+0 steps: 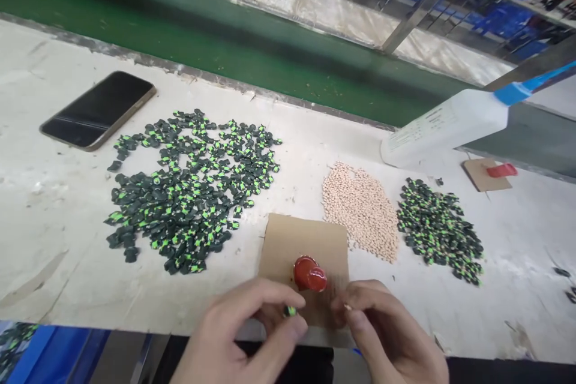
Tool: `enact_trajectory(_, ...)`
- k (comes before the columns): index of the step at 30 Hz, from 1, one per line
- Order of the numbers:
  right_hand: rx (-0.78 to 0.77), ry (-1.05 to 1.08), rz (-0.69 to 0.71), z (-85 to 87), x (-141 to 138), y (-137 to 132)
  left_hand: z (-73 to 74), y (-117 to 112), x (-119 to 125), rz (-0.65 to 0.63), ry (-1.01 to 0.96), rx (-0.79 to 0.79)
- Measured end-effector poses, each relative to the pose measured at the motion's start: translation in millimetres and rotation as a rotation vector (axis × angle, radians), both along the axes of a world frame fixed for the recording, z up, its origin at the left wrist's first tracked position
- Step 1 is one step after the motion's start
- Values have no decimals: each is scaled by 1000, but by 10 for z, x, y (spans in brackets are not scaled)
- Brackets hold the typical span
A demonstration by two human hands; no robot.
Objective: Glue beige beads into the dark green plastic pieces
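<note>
My left hand (247, 327) pinches a small black-and-green piece (290, 311) between thumb and forefinger. In the fingertips of my right hand (391, 330) is a tiny pale pink bead-like piece (348, 307), mostly covered by the fingers. Between and just beyond both hands, glossy red cap-like parts (306, 273) stand on a square of brown cardboard (310, 234). A pile of the pale pink pieces (355, 207) lies beyond my right hand. Many black-and-green pieces (189, 204) spread out to the left, with a smaller pile of similar pieces (436, 234) at the right.
A phone (99, 111) lies at the table's (40, 204) far left. A white bottle with a blue nozzle (445, 126) leans at the back right, near a second cardboard piece (477, 174) with a red part (501, 170). A green strip (225, 51) runs behind the table.
</note>
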State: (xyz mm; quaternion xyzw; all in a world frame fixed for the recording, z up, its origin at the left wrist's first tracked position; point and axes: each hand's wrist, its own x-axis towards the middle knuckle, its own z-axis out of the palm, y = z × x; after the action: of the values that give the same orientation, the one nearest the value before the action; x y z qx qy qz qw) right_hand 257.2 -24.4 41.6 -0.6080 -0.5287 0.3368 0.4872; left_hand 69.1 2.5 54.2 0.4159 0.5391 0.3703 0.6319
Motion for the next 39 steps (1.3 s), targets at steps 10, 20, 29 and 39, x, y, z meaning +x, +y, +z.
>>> enact_trajectory(10,33,-103,-96,-229,-162,-70,-281,50,-71,-115,347,643)
enact_trajectory(20,119,-262,35,-221,-63,-40,-267,60,-83,-95,402,675)
enact_trajectory(29,137,-240,33,-244,-61,-59,-250,75,-72,-93,387,677)
enact_trajectory(39,-170,440,-2,71,27,-58,-211,47,-144,-109,266,514)
